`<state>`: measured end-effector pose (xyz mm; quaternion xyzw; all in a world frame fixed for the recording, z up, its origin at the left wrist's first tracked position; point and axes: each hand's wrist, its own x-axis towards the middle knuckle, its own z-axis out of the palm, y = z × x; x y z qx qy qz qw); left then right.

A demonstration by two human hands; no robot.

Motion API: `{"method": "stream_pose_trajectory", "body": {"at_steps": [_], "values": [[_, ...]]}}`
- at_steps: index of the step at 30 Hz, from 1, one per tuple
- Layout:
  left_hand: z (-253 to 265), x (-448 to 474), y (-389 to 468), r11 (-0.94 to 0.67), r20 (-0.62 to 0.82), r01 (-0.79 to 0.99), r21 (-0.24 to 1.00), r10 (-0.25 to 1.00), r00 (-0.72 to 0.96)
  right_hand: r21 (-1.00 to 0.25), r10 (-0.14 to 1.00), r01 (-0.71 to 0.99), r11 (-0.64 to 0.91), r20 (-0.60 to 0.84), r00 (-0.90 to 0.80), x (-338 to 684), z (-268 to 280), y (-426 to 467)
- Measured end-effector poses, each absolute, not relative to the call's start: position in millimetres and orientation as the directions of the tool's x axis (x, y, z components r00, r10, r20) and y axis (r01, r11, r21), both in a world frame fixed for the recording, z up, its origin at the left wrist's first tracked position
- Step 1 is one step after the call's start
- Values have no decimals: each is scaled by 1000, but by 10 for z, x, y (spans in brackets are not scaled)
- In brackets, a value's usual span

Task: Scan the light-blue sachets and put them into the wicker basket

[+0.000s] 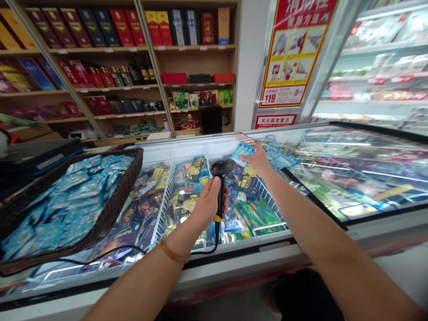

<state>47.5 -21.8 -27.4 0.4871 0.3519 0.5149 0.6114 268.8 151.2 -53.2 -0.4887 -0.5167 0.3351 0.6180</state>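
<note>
My left hand is wrapped round the handle of a black barcode scanner, held above the open freezer chest; its cable runs down and off to the left. Farther right, my right hand grips a light-blue packet at the far side of the chest. More light-blue packets lie just right of that hand, on the freezer's glass. Beneath both hands, wire baskets hold bagged frozen goods in black, yellow and green wrappers.
A brown wicker basket heaped with blue packets rests on the freezer's left part. Sliding glass covers the right part. Shelves with boxes and bottles stand behind, beside a red poster and a lit display fridge.
</note>
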Motion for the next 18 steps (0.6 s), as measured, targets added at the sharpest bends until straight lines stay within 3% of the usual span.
{"method": "stream_pose_trajectory", "body": {"at_steps": [3, 9, 18], "values": [[-275, 476, -219, -27, 97, -272, 962, 964, 248, -958, 956, -121, 259, 237, 171, 2640, -353, 1377], [-273, 477, -222, -20, 80, -173, 985, 935, 346, -932, 982, -311, 187, 182, 45, 2526, -143, 1195], [-283, 484, -226, -72, 134, -193, 979, 933, 334, -951, 991, -281, 132, 131, 21, 2416, -78, 1105]]}}
